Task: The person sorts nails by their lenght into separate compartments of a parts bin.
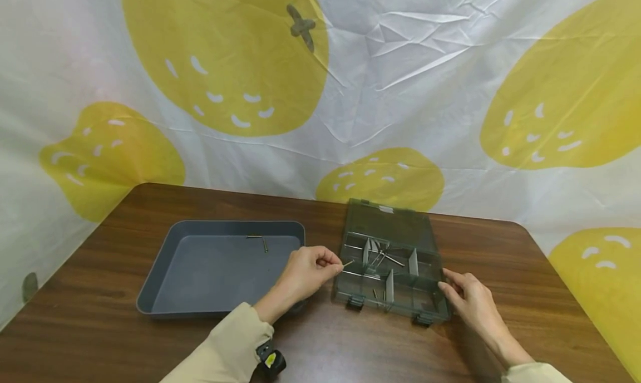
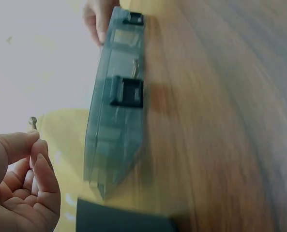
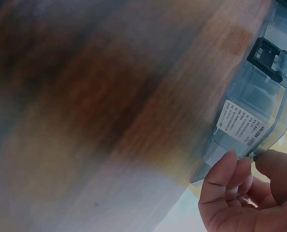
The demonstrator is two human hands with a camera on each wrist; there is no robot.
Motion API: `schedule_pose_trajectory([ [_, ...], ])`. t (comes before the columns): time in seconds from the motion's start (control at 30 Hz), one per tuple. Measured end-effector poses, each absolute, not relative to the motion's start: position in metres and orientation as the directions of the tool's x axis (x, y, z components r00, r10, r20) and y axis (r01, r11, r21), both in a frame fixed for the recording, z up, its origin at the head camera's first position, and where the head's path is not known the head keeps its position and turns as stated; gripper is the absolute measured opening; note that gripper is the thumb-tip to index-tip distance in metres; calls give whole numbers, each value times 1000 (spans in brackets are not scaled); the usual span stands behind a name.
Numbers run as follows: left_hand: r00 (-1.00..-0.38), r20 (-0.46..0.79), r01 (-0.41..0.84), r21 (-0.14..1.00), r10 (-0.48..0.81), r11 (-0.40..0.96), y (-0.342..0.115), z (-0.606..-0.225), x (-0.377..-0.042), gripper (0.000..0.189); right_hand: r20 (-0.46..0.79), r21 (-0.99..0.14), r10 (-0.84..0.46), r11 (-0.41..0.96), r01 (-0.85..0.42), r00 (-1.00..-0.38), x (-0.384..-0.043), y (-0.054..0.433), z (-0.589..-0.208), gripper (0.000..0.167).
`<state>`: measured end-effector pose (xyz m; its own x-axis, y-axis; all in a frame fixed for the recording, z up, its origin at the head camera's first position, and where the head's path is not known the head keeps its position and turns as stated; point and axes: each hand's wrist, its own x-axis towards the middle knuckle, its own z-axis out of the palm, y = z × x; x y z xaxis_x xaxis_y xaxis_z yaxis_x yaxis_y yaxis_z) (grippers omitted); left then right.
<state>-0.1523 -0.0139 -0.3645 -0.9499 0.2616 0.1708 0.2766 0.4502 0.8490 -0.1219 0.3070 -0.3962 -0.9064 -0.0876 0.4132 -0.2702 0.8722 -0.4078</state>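
Between thumb and fingertips my left hand point(image 1: 306, 271) pinches a small brass-coloured screw point(image 1: 349, 263); its round head point(image 2: 33, 120) points up in the left wrist view. The screw is over the left edge of a clear grey compartment box point(image 1: 420, 294), whose lid point(image 1: 388, 224) lies open toward the back. Several long silver screws point(image 1: 384, 255) lie crossed in a back compartment, and a short screw point(image 1: 375, 294) is in a front one. At the box's right side, my right hand point(image 1: 473, 302) holds the edge near its labelled front corner, thumb at the rim and fingers curled against the wall.
To the left stands a shallow dark grey tray point(image 1: 210, 277) with two brass-coloured screws point(image 1: 265, 244) near its back right. Two black latches point(image 1: 355, 302) hang from the box's front. Behind the brown wooden table point(image 1: 320, 349) hangs a white cloth point(image 1: 360, 104) with yellow lemons.
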Motion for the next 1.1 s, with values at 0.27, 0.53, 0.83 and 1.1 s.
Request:
schedule_pose_trajectory([
  [0.27,-940,155,290,833,304,471,8,-368,-149,4,423,-410,-89,869,-278,-902,-121,307,-394,30],
  [0.53,-929,173,332,783,328,526,22,-375,-147,5,422,-410,-86,870,-274,-903,-122,307,-395,30],
  [0.83,-929,204,359,696,308,622,29,-379,-145,4,417,-420,-87,865,-277,-905,-122,305,-395,30],
  [1.1,-930,230,367,620,287,693,33,-382,-143,4,406,-420,-83,868,-266,-910,-123,305,-393,30],
])
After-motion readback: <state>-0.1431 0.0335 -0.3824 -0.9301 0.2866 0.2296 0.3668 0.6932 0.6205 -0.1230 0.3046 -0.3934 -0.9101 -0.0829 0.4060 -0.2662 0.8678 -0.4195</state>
